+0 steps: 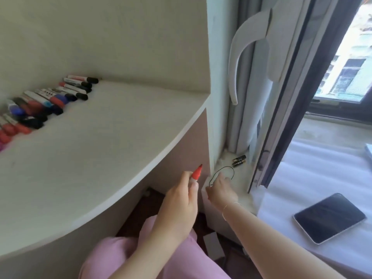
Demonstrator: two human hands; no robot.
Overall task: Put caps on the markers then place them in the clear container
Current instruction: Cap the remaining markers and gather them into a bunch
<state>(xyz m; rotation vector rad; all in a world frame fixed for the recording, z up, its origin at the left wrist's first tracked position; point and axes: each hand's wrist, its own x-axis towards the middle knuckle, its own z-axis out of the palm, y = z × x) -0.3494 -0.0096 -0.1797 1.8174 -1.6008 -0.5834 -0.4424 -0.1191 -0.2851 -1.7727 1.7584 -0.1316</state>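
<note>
One uncapped red marker (196, 173) pinched by left hand (179, 200); right hand (221, 190) perhaps empty, curled.

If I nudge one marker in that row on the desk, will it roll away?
Probably a little: the markers look round and lie flat on a smooth desk. Neighbours touching on both sides should check it. They look stiff and light.

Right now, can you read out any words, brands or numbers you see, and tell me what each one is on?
None can be read.
Markers on the desk: printed labels, too blurred.
Batteries on the window ledge: markings too small.
Tablet: dark screen, no text.
</note>
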